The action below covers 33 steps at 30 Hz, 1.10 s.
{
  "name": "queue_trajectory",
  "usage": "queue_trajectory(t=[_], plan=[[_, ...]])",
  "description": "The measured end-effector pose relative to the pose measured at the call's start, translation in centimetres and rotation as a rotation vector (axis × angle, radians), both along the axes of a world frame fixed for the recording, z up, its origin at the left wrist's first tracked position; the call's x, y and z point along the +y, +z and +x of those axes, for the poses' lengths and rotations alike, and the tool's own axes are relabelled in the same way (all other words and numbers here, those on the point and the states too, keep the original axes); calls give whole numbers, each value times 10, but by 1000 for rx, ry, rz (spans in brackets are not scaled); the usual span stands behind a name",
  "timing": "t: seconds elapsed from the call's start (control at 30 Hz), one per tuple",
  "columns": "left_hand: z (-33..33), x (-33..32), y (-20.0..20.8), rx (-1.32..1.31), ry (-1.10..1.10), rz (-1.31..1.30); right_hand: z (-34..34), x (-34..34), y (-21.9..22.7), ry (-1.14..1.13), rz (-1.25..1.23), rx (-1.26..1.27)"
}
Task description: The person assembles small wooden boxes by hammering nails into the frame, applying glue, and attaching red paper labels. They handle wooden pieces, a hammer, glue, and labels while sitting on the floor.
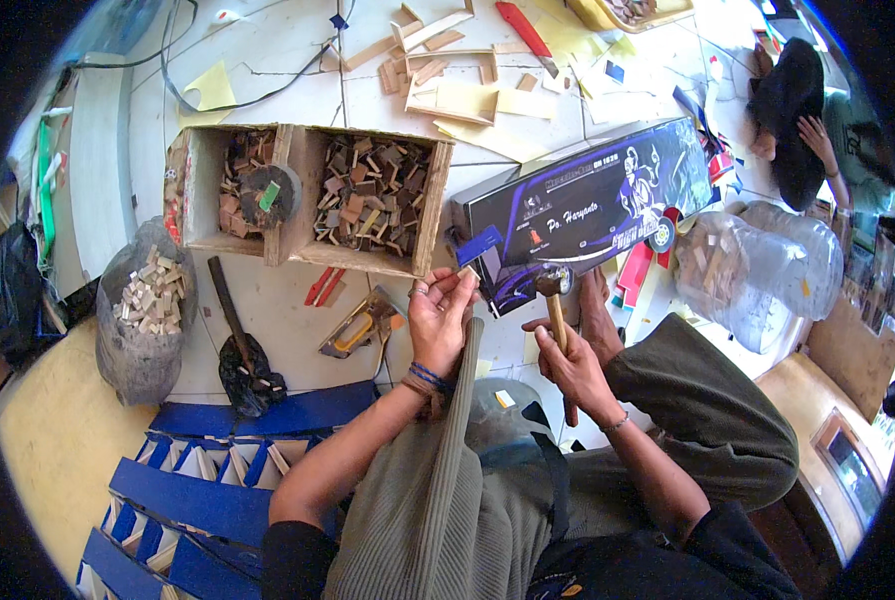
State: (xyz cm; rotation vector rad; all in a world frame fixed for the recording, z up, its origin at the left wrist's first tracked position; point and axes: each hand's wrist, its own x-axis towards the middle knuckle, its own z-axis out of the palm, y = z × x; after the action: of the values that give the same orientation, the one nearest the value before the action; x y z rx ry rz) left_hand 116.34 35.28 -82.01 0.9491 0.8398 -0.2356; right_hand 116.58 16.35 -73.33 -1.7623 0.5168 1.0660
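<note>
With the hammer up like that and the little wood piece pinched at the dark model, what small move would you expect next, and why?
Probably a light tap. The right hand grips the hammer by its wooden handle, its head poised just beside the small wood piece. The left hand pinches that piece against the corner of the dark model. A short downward stroke would likely seat it, clear of the fingers.

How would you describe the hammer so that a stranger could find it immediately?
Start at the long dark printed box lying on the tiled floor. Just below its near edge, the right hand grips a small hammer. It alone has a wooden handle and a dark metal head.
</note>
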Motion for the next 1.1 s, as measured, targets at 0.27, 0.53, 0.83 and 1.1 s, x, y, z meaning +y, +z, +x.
queue_trajectory(t=[0.27, 0.53, 0.83, 1.1], plan=[[2, -3, -7, -67, 37, 2, -13, -4, 4, 16, -60, 71], [4, -4, -6, -80, 68, -34, -57, -6, 27, 256, -230, -22], [6, -5, 2, -40, 78, -39, -100, -33, 70, 288, -213, 117], [6, -6, 2, -12, 56, -15, -32, -18, 40, 360, -266, -520]])
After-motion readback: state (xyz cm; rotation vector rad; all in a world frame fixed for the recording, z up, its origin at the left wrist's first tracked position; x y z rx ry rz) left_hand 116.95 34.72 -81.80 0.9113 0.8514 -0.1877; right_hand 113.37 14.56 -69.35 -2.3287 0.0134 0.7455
